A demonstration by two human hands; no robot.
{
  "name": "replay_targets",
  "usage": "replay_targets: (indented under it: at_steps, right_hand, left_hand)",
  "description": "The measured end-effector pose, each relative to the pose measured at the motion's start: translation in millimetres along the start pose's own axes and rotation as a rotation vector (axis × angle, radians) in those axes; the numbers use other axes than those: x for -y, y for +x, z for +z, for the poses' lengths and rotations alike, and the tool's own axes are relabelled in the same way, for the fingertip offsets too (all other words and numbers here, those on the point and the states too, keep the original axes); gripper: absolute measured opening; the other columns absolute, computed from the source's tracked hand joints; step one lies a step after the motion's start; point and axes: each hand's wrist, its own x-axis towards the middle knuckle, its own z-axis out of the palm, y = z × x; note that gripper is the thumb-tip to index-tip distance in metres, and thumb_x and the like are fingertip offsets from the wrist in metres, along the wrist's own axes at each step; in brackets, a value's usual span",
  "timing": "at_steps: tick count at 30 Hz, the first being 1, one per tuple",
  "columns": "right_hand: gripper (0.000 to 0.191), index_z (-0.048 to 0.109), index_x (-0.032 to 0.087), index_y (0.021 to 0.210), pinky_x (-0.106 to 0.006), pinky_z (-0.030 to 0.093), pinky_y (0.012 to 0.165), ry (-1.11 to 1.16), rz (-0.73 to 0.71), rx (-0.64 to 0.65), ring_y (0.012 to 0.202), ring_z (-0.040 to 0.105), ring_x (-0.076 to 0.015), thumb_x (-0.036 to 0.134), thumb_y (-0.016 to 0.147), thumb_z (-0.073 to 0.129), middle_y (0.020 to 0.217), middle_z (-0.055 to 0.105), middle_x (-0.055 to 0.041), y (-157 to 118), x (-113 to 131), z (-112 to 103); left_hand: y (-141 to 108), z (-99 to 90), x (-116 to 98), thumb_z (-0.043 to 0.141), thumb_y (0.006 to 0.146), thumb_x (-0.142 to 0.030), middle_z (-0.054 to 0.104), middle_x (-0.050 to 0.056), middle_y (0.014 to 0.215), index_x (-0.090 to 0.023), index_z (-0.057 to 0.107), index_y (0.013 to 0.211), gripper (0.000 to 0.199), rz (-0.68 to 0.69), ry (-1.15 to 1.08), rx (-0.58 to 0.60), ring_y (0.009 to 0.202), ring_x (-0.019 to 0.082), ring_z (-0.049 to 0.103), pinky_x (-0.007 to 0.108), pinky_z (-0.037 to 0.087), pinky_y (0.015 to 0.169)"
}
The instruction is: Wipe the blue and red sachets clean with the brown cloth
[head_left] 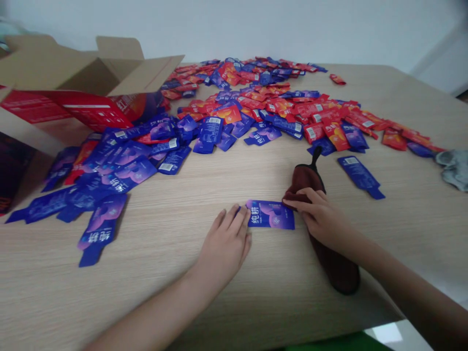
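A blue and purple packet lies flat on the wooden table in front of me. My left hand rests on the packet's narrow left end, its fingers closed together over it. A dark maroon cloth pouch with a black loop lies right of the packet. My right hand is on the pouch, fingers bent and pinching its cloth near the packet's upper right corner.
Heaps of blue packets and red packets spread across the table's middle and back. An open cardboard box stands at left. One blue packet lies beyond my right hand; a grey fuzzy item is at right.
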Motion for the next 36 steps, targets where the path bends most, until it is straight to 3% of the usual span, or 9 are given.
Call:
replay_targets:
  at_steps: [3, 7, 12, 17, 22, 25, 30, 33, 36]
  right_hand:
    - [0.034, 0.071, 0.022, 0.111, -0.045, 0.049, 0.089, 0.076, -0.001, -0.043, 0.100, 0.056, -0.0252, 0.013, 0.091, 0.044, 0.108, 0.061, -0.0096, 10.0, 7.6, -14.0]
    - [0.028, 0.067, 0.020, 0.113, -0.042, 0.047, 0.093, 0.177, -0.128, -0.194, 0.105, 0.056, -0.0243, 0.017, 0.092, 0.048, 0.115, 0.062, -0.0095, 27.8, 49.8, -13.0]
    - [0.025, 0.069, 0.022, 0.106, -0.041, 0.046, 0.084, 0.091, -0.224, -0.042, 0.094, 0.054, -0.0230, 0.016, 0.092, 0.049, 0.111, 0.067, -0.0060, 30.4, 78.5, 13.6]
    - [0.026, 0.071, 0.023, 0.103, -0.043, 0.046, 0.085, 0.078, -0.129, -0.087, 0.096, 0.055, -0.0243, 0.016, 0.091, 0.049, 0.114, 0.066, -0.0074, 13.6, 44.9, 13.9]
    - [0.025, 0.073, 0.025, 0.098, -0.043, 0.049, 0.082, 0.191, -0.035, -0.070, 0.095, 0.059, -0.0233, 0.017, 0.089, 0.051, 0.107, 0.067, -0.0069, -1.1, -5.5, 1.0]
    - [0.024, 0.074, 0.025, 0.094, -0.044, 0.050, 0.085, 0.213, -0.052, -0.027, 0.094, 0.061, -0.0227, 0.017, 0.088, 0.053, 0.104, 0.067, -0.0057, 0.6, -14.8, -10.5]
    - [0.021, 0.071, 0.023, 0.096, -0.040, 0.047, 0.090, 0.247, -0.109, -0.232, 0.100, 0.059, -0.0222, 0.016, 0.089, 0.052, 0.108, 0.065, -0.0064, 24.1, 28.2, -20.6]
    - [0.024, 0.070, 0.023, 0.097, -0.039, 0.045, 0.086, 0.235, -0.249, -0.133, 0.097, 0.056, -0.0216, 0.014, 0.090, 0.050, 0.106, 0.065, -0.0053, 33.8, 59.1, -8.1]
    - [0.023, 0.070, 0.023, 0.094, -0.040, 0.043, 0.081, 0.160, -0.270, 0.000, 0.091, 0.051, -0.0218, 0.012, 0.088, 0.050, 0.104, 0.065, -0.0048, 30.0, 67.3, 6.8]
  left_hand:
    - [0.3, -0.9, -1.9, 0.041, 0.097, -0.028, 0.053, 0.013, 0.141, -0.007, 0.048, 0.139, 0.048, -0.005, -0.010, 0.007, 0.132, 0.029, 0.044, 0.048, 0.039, 0.110]
    - [0.3, -1.9, -4.3, 0.041, 0.097, -0.028, 0.051, 0.015, 0.142, -0.007, 0.048, 0.139, 0.048, -0.012, -0.017, 0.006, 0.133, 0.031, 0.043, 0.050, 0.037, 0.110]
    - [-0.4, -2.2, -4.7, 0.040, 0.098, -0.028, 0.053, 0.014, 0.140, -0.008, 0.057, 0.130, 0.042, -0.027, -0.008, 0.016, 0.135, 0.030, 0.041, 0.049, 0.036, 0.111]
    - [-0.3, -3.4, -4.0, 0.037, 0.098, -0.027, 0.047, 0.009, 0.148, -0.012, 0.042, 0.144, 0.048, -0.015, -0.004, 0.043, 0.136, 0.028, 0.040, 0.051, 0.037, 0.109]
    - [0.0, -3.0, -5.1, 0.037, 0.098, -0.027, 0.048, 0.009, 0.147, -0.013, 0.042, 0.144, 0.048, -0.015, -0.002, 0.059, 0.136, 0.028, 0.040, 0.051, 0.037, 0.109]
    - [1.1, -2.8, -7.4, 0.035, 0.099, -0.027, 0.048, 0.009, 0.147, -0.011, 0.043, 0.143, 0.048, -0.031, -0.001, 0.070, 0.137, 0.029, 0.039, 0.052, 0.036, 0.110]
    - [2.5, -5.2, -10.0, 0.037, 0.098, -0.029, 0.048, 0.010, 0.146, -0.012, 0.043, 0.143, 0.048, -0.042, -0.005, 0.070, 0.136, 0.030, 0.040, 0.054, 0.037, 0.109]
    - [2.0, -6.0, -9.6, 0.038, 0.098, -0.029, 0.052, 0.011, 0.143, -0.012, 0.054, 0.134, 0.043, -0.043, 0.004, 0.064, 0.136, 0.030, 0.040, 0.053, 0.037, 0.109]
    - [1.2, -5.3, -8.2, 0.040, 0.097, -0.028, 0.053, 0.012, 0.141, -0.012, 0.059, 0.127, 0.040, -0.035, 0.017, 0.057, 0.136, 0.029, 0.041, 0.051, 0.038, 0.109]
